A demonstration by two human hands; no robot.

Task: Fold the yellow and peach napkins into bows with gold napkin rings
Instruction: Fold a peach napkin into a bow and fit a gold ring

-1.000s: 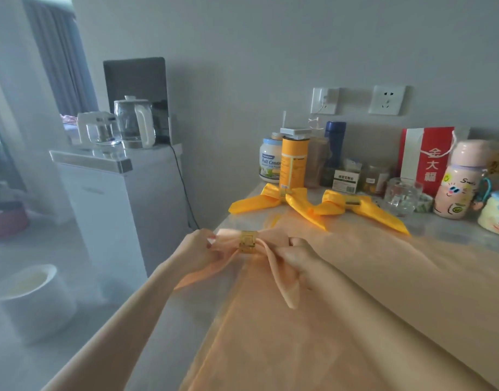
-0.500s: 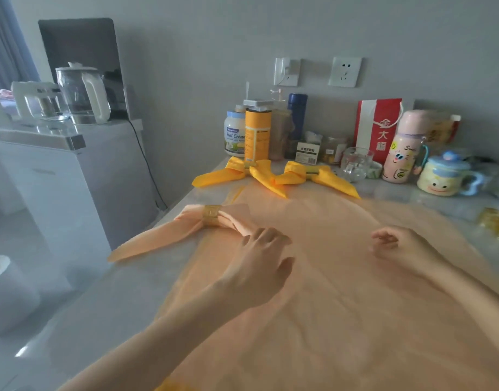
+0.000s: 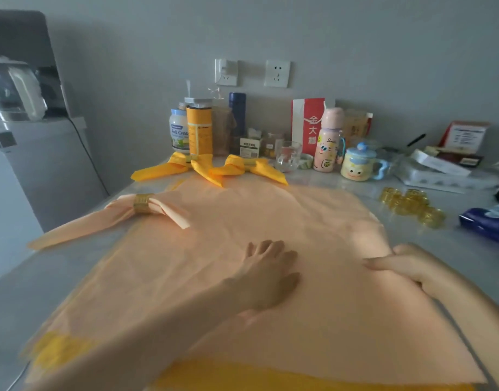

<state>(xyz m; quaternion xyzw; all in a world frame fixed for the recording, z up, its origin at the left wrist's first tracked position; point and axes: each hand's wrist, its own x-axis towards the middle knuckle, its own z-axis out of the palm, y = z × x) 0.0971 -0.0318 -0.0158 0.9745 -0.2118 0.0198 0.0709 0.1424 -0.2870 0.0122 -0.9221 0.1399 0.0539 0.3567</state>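
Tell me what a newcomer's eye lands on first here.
The big peach napkin spread flat across the table, with the left hand pressed on it and the right hand at its right edge. Then the finished peach bow at left, two yellow bows behind, and loose gold rings at right.

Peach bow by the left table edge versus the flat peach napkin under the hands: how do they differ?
The peach bow is folded and gathered, cinched by a gold ring; the flat peach napkin lies spread open with no ring. The bow sits untouched, while the left hand presses on the napkin and the right hand pinches its right edge. Both are the same peach fabric.
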